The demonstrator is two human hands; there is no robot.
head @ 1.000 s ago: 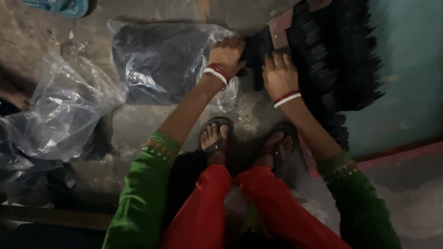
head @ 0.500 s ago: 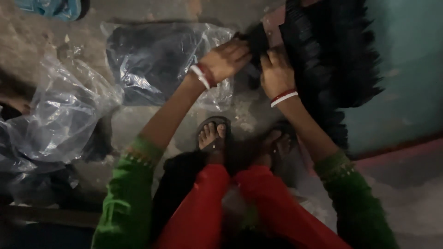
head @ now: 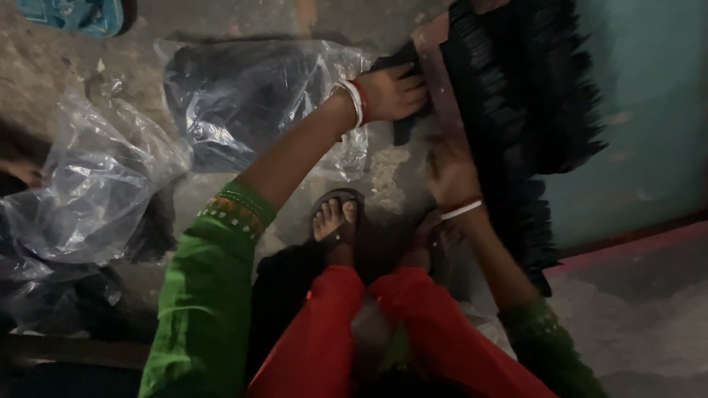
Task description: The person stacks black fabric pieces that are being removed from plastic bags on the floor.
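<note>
- I see the left hand [head: 394,92] closed on a flat black piece [head: 404,110] at the near edge of the black stack [head: 516,96] leaning on the teal wall [head: 649,110].
- Right hand [head: 451,173] is blurred, lying against the stack; grip cannot be told.
- My judgement: most of the stack remains unhandled; one clear bag [head: 251,103] already holds dark pieces.

I count two bare hands: my left hand [head: 394,92] at upper centre, my right hand [head: 451,173] just below it. Two clear plastic bags: one holding dark cloth [head: 251,103] at upper centre-left, one crumpled clear bag [head: 88,191] at the left edge. One tall stack of black flat pieces [head: 531,110] at upper right. Two dark sandals, left [head: 335,221] and right [head: 435,236], at centre. One blue object [head: 74,13] at upper left.
</note>
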